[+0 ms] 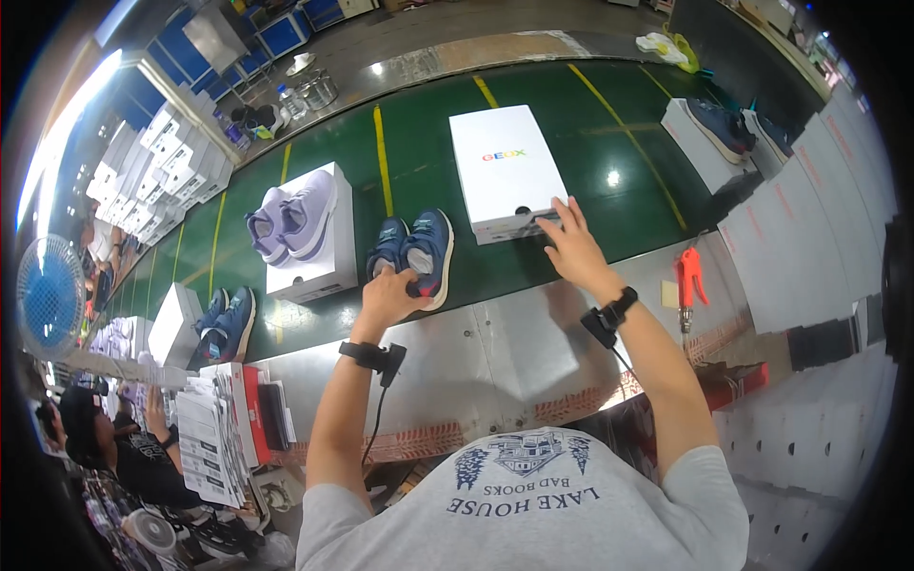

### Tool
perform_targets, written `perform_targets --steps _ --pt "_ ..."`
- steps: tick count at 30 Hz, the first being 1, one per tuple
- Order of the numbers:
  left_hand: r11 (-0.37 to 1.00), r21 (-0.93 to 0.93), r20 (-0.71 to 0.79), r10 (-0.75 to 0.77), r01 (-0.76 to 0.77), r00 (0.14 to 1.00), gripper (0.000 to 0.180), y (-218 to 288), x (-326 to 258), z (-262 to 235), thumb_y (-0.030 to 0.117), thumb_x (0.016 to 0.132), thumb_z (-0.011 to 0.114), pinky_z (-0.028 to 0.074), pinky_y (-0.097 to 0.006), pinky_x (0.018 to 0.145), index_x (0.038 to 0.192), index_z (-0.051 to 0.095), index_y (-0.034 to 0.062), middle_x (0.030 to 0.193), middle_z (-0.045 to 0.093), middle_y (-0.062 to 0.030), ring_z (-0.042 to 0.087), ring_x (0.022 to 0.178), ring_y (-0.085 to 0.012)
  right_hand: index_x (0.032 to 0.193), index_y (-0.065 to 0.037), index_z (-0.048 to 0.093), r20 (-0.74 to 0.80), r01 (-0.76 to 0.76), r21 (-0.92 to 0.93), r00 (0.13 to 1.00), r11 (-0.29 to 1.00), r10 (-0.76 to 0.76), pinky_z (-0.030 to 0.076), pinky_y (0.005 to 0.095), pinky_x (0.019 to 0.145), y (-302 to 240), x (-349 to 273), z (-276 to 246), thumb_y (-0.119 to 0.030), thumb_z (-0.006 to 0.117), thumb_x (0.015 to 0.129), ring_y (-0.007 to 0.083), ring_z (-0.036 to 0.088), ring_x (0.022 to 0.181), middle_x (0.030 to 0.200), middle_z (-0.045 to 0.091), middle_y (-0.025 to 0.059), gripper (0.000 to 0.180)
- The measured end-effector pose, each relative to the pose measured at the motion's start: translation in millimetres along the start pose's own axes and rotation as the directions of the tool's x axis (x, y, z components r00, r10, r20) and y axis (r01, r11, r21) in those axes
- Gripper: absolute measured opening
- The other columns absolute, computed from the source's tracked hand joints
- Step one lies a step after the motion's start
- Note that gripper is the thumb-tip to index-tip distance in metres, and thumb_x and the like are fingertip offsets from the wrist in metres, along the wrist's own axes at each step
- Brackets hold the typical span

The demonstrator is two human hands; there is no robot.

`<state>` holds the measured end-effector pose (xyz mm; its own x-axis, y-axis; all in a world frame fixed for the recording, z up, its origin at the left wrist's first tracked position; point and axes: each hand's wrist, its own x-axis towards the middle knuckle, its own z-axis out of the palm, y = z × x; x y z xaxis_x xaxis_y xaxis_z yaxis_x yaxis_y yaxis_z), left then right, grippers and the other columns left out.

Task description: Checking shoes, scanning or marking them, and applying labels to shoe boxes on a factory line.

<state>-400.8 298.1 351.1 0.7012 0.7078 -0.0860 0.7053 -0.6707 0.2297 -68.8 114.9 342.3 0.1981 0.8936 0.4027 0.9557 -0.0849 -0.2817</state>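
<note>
A pair of navy sneakers (pixel 428 249) stands on the green conveyor belt (pixel 609 181) in front of me. My left hand (pixel 390 297) is closed on the heels of this pair, its fingers at the shoe openings. To their right lies a closed white shoebox (pixel 502 167) with a lettered lid. My right hand (pixel 577 255) rests at its near right corner, fingers stretched out and touching the edge. Left of the navy pair, lilac sneakers (pixel 293 221) sit on top of another white shoebox (pixel 338 233).
A red-handled air gun (pixel 689 281) stands at the metal ledge (pixel 495 357). White boxes (pixel 785 238) are stacked on the right. More navy sneakers (pixel 716 128) rest on a box at the far right. A co-worker (pixel 124 452) and a blue fan (pixel 52 295) are at left.
</note>
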Motion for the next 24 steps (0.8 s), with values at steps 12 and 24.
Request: perform_targets --steps 12,24 --pt "0.556 -0.827 -0.089 -0.283 0.088 0.955 0.056 21.8 -5.5 -68.2 0.048 0.094 0.069 0.051 -0.029 0.074 0.121 0.069 -0.0008 0.091 0.072 -0.0059 0.068 0.084 -0.0172 0.134 -0.006 0.054 -0.447 -0.513 -0.197 0.806 0.836 0.389 0.051 0.0514 0.094 134.4 -74.9 -52.6 -0.025 0.075 0.088 0.0429 0.06 0.114 0.123 0.062 0.023 0.055" --pt "-0.511 -0.86 0.053 -0.052 0.019 0.997 0.074 111.2 29.1 -53.2 0.068 0.1 0.036 0.052 -0.044 0.104 0.138 0.058 0.0082 0.136 0.065 -0.0106 0.064 0.122 -0.0283 0.139 -0.007 0.056 -0.286 -0.638 0.27 0.662 0.721 0.693 0.053 0.0417 0.078 145.2 -176.8 -86.7 -0.03 0.058 0.102 0.0254 0.066 0.094 0.105 0.066 0.015 0.044"
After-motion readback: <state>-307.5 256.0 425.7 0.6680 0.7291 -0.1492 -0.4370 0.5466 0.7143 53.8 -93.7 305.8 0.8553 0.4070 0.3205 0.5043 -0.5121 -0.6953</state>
